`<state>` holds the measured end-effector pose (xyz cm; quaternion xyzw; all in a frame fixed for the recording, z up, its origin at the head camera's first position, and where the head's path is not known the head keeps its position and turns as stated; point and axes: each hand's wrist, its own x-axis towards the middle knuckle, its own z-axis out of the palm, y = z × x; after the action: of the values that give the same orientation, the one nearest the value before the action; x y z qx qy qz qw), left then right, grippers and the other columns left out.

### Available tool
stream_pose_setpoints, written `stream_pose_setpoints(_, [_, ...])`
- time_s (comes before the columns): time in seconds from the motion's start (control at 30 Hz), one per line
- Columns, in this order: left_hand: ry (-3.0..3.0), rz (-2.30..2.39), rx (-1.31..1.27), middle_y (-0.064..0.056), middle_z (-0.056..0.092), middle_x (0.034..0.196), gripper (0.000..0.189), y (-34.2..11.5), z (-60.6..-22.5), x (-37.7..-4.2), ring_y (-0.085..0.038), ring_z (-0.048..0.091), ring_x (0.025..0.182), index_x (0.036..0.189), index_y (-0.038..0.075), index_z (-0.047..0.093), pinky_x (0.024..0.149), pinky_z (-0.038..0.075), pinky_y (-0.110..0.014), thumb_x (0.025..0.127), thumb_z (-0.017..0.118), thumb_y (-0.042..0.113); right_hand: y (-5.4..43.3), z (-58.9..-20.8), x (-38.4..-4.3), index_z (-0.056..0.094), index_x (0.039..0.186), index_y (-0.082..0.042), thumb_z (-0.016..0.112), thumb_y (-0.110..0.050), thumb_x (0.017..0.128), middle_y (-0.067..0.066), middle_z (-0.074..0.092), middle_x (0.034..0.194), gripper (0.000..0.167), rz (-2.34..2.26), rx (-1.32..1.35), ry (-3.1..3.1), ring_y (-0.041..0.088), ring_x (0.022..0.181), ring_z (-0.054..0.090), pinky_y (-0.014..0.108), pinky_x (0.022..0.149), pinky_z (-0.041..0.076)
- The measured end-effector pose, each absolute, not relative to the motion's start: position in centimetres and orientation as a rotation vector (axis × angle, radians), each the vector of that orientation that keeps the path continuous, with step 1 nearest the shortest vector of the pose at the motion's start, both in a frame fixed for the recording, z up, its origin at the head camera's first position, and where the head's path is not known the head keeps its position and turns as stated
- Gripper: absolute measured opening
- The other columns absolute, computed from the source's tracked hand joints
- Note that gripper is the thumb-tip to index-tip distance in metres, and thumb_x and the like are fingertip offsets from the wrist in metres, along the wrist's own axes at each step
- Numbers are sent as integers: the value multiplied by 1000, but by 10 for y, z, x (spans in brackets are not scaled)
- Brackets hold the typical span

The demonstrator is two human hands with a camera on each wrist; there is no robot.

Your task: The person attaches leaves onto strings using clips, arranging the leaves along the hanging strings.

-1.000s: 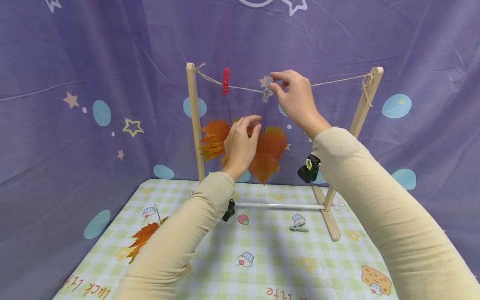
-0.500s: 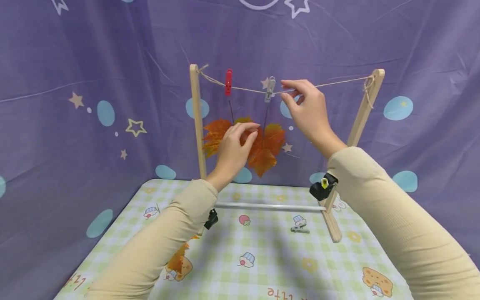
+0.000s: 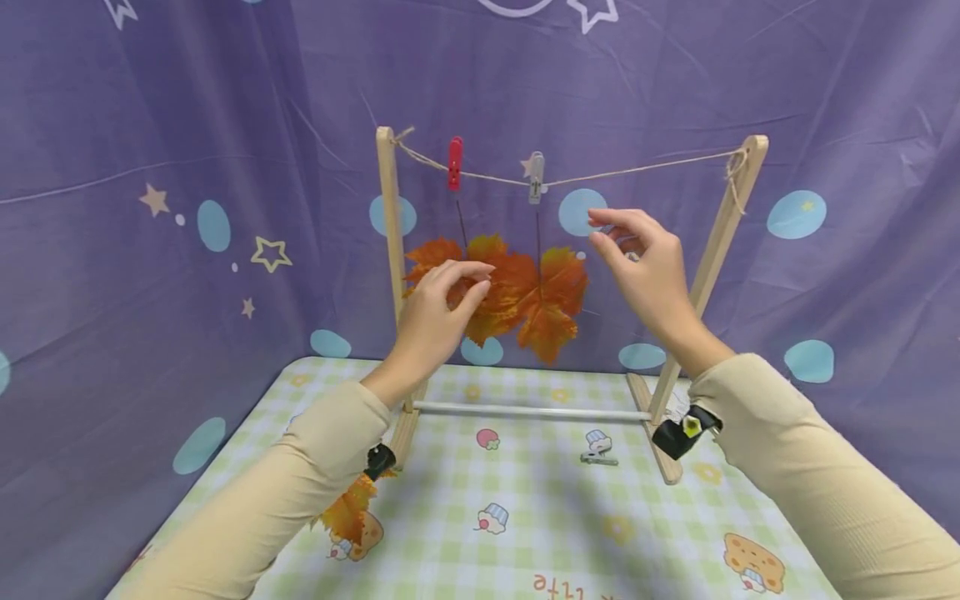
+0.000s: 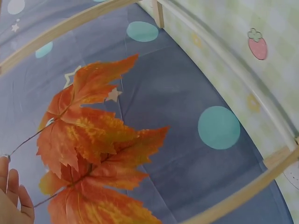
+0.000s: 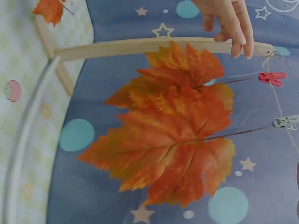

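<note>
In the head view, a red clothespin (image 3: 455,164) and a grey clothespin (image 3: 536,177) are clipped on a twine line (image 3: 622,172). An orange maple leaf (image 3: 491,321) hangs by its stem under the red one. Another orange maple leaf (image 3: 553,312) hangs under the grey one, the two overlapping. My left hand (image 3: 435,317) is in front of the first leaf, fingers loosely bent, holding nothing; whether it touches the leaf I cannot tell. To the right of the leaves, my right hand (image 3: 645,267) is in the air with relaxed fingers and nothing in them.
The line runs between two wooden posts (image 3: 720,242) joined low down by a white rod (image 3: 532,412). On the checked tablecloth (image 3: 420,550) lie a loose grey clothespin (image 3: 598,459) and another maple leaf (image 3: 348,510), partly behind my left forearm. A purple curtain (image 3: 300,100) stands behind.
My right hand has let go of the grey clothespin and moved right and down. My left hand has drifted left and down. The grey clothespin stays on the line with its leaf below.
</note>
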<state>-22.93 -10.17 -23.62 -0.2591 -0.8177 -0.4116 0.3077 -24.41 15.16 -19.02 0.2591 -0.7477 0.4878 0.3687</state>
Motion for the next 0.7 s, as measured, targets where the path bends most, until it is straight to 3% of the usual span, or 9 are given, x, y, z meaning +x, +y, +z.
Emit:
stream_pose_setpoints(0.07, [-2173, -1085, -676, 3, 66, 110, 23, -109, -238, -225, -15, 56, 100, 120, 13, 69, 83, 46, -37, 100, 61, 24, 155, -198, -241, 70, 116, 1, 67, -3, 94, 12, 69, 109, 23, 1295, 680, -1875, 9, 88, 58, 19, 78, 46])
stream_pose_setpoints(0.23, [-2210, -1076, -625, 4, 65, 109, 23, -129, -245, -219, -13, 53, 92, 119, 15, 69, 71, 42, -35, 100, 61, 27, 160, -216, -237, 71, 113, 2, 67, -1, 94, 7, 70, 102, 20, 1337, 679, -1819, 9, 87, 61, 19, 76, 47])
stream_pose_setpoints(0.43, [-2266, -1114, -538, 5, 65, 111, 25, -152, -265, -214, -13, 52, 88, 120, 18, 68, 70, 41, -33, 101, 60, 30, 165, -240, -230, 71, 113, 4, 66, 2, 93, 10, 70, 104, 20, 1322, 716, -1872, 9, 86, 60, 17, 74, 46])
stream_pose_setpoints(0.7, [-2342, -1157, -376, 3, 64, 105, 24, -179, -299, -207, -15, 54, 88, 121, 21, 67, 70, 43, -32, 101, 60, 32, 179, -268, -223, 70, 116, 1, 67, 2, 92, 4, 69, 108, 24, 1332, 718, -1971, 9, 87, 57, 15, 74, 45])
